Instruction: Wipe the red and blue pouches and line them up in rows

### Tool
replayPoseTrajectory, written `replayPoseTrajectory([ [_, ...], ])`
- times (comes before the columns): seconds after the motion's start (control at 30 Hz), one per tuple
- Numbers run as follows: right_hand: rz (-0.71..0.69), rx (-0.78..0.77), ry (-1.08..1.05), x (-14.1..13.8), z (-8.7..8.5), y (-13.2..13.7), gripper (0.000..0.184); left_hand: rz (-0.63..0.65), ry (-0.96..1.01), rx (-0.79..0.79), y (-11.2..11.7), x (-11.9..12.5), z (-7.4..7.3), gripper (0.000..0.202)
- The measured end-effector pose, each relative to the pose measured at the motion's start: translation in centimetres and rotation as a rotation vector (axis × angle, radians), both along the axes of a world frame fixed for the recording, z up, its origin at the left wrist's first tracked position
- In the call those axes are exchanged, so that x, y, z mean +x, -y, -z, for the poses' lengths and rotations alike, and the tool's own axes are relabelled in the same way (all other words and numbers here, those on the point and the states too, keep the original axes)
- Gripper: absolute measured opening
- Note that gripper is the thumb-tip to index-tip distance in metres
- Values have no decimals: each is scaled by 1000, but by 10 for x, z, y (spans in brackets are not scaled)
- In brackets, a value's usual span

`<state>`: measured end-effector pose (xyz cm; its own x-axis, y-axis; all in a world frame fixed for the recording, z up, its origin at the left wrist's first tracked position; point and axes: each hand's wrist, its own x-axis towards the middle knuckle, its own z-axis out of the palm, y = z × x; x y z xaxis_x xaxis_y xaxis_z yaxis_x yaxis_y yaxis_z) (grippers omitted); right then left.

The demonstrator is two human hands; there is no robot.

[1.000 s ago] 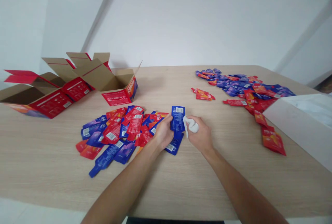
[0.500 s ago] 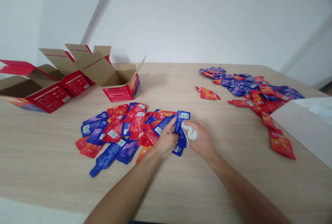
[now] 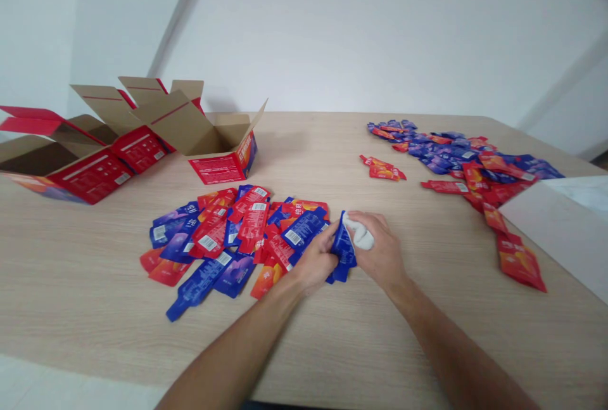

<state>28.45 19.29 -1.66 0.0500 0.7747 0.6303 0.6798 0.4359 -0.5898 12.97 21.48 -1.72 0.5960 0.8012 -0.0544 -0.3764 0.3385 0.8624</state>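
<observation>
My left hand (image 3: 317, 264) is closed on a blue pouch (image 3: 342, 246), held tilted just above the table. Closed around a bunched white cloth (image 3: 361, 235), my right hand (image 3: 382, 246) presses it against the pouch's right edge and upper part. Part of the pouch is hidden by my fingers and the cloth. Left of my hands, red and blue pouches (image 3: 209, 232) lie flat in an overlapping pile. Part of another blue pouch (image 3: 340, 274) shows beneath the held one.
Open red cardboard boxes (image 3: 218, 170) stand at the back left, flaps up. A long heap of red and blue pouches (image 3: 446, 153) runs along the right, beside a white box or sheet (image 3: 555, 226). Two red pouches (image 3: 382, 169) lie apart near the middle.
The held blue pouch has turned and now bends between my hands. My right hand and the cloth have moved slightly right, and the cloth now wraps the pouch's upper edge.
</observation>
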Motion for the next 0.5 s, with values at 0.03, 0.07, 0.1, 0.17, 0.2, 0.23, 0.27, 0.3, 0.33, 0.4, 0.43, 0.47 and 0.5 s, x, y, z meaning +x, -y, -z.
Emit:
replayPoseTrajectory([
  [0.03, -51, -13, 17, -2, 1, 0, 44, -28, -7, 6, 0, 0, 2, 91],
  [0.07, -112, -29, 36, -4, 1, 1, 44, -71, -13, 5, -1, 0, 3, 91],
  [0.1, -169, -46, 51, -7, 2, 2, 44, -119, -16, -4, -2, -1, 4, 91],
  [0.17, -235, -76, 62, -11, 3, 4, 42, -196, -14, -36, -5, -3, 4, 92],
  [0.2, -242, -88, 60, -12, 3, 5, 40, -214, -7, -52, -7, -4, 3, 92],
  [0.23, -226, -95, 51, -13, 3, 6, 37, -215, 7, -63, -8, -4, 1, 92],
  [0.27, -188, -96, 35, -12, 3, 6, 34, -208, 27, -71, -8, -5, -2, 92],
  [0.3, -137, -96, 16, -11, 2, 6, 31, -202, 51, -79, -9, -5, -4, 91],
  [0.33, -77, -93, -8, -9, 1, 5, 27, -200, 77, -91, -9, -5, -7, 88],
  [0.4, 50, -93, -73, -6, -1, 3, 23, -220, 121, -135, -9, -5, -11, 78],
  [0.43, 100, -100, -109, -4, -2, 2, 23, -243, 133, -166, -9, -5, -13, 69],
  [0.47, 136, -111, -146, -4, -2, 2, 23, -273, 137, -198, -10, -5, -14, 59],
  [0.5, 163, -121, -183, -3, -3, 2, 25, -305, 134, -226, -10, -5, -14, 49],
])
